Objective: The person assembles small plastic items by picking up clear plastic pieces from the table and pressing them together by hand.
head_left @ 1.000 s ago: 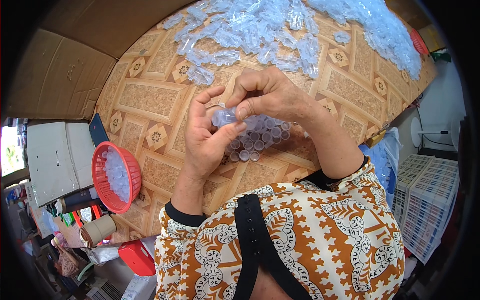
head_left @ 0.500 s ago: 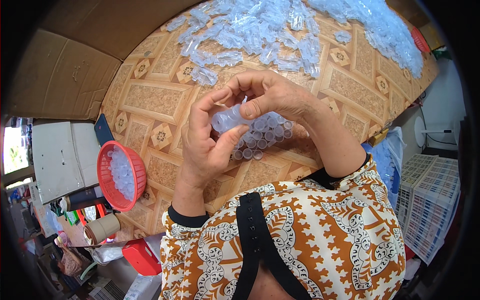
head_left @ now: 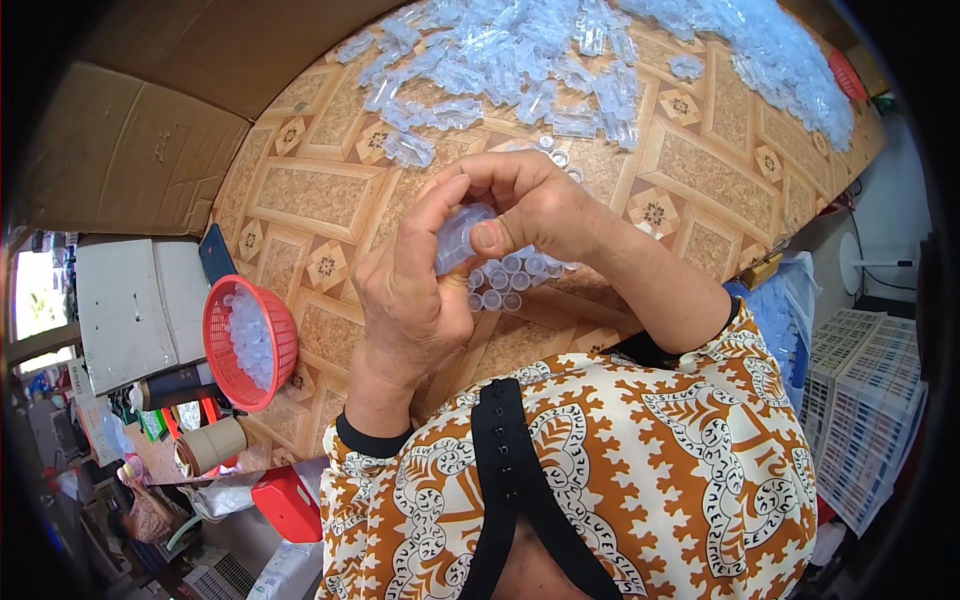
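My left hand (head_left: 405, 290) and my right hand (head_left: 530, 205) meet over a table with a patterned brown top (head_left: 310, 195). Together they pinch a small clear plastic tube piece (head_left: 455, 235), left fingers curled over its top and the right thumb pressing on its side. Just beneath the hands stands a tight cluster of small clear plastic tubes (head_left: 515, 275), open ends up. A large heap of clear plastic pieces (head_left: 520, 60) covers the far part of the table.
A red plastic basket (head_left: 248, 342) with clear pieces sits at the table's left edge. Cardboard sheets (head_left: 120, 150) lie at the far left. White crates (head_left: 860, 400) stand on the right, and a tape roll (head_left: 210, 445) and a red box (head_left: 290, 505) lie low on the left.
Both hands have stayed over the tube cluster. The clear piece has turned in my fingers, and my left fingers have closed further over its top.
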The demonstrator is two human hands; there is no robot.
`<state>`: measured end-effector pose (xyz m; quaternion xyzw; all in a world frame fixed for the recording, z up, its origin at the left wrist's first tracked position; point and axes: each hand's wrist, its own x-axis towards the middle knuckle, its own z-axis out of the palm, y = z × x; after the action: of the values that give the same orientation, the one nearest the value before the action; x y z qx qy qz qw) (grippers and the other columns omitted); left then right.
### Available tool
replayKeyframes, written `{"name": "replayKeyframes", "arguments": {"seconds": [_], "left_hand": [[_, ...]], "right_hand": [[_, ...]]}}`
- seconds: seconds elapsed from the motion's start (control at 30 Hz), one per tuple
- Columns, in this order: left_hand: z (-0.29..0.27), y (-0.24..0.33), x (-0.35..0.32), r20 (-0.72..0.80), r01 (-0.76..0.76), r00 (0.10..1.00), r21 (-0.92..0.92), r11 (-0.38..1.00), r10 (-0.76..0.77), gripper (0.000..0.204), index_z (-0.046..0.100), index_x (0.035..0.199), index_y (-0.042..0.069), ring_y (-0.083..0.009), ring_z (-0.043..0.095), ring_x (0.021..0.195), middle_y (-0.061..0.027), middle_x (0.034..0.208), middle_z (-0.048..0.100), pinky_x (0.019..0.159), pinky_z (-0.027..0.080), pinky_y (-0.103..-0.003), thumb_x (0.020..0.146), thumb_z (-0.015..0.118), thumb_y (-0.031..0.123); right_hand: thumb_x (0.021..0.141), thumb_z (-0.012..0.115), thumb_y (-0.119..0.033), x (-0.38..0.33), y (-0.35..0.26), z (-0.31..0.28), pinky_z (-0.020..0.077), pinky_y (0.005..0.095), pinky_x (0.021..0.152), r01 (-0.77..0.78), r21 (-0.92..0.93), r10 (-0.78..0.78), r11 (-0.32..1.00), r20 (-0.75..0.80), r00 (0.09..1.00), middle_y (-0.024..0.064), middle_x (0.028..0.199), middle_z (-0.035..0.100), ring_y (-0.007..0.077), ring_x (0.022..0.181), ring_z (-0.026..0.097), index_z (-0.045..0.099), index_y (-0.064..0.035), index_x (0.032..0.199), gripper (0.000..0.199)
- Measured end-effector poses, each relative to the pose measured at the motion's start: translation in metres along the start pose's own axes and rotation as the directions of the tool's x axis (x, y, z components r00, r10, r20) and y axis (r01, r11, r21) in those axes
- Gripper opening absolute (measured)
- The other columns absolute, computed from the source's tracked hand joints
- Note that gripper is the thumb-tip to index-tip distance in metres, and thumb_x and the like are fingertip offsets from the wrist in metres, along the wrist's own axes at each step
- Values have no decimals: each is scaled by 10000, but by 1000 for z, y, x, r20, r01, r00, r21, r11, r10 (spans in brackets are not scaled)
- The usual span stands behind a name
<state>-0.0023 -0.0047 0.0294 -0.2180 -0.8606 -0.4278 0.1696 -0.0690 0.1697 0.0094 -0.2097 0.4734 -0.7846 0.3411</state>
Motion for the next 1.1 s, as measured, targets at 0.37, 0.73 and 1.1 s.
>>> {"name": "replayKeyframes", "arguments": {"seconds": [0.37,0.73,1.1], "left_hand": [[-1,2,-11,-48,108,993,-25,994,-109,507,604,1216,36,-335,712,946,-185,1101,691,816,562,-387,726,612,-97],[-33,-35,-59,-235,307,947,446,841,-221,432,651,1228,70,-360,590,1197,-204,1288,602,973,499,-426,820,600,-61],[1,-46,-22,-69,143,990,511,848,-125,449,622,1269,65,-412,508,1273,-241,1331,573,1080,404,-485,825,682,73]], "right_hand": [[878,664,-41,4,10,8,517,314,938,0,-52,3,999,62,998,66,1182,622,162,1079,598,548,3,1308,447],[937,644,-82,9,-15,-31,569,241,791,14,-710,-356,704,-336,872,55,1005,720,80,905,661,689,-71,1192,259],[900,674,-31,-17,-54,-29,465,209,612,454,-453,-595,767,-240,767,24,788,677,70,701,590,743,10,1045,166]]}}
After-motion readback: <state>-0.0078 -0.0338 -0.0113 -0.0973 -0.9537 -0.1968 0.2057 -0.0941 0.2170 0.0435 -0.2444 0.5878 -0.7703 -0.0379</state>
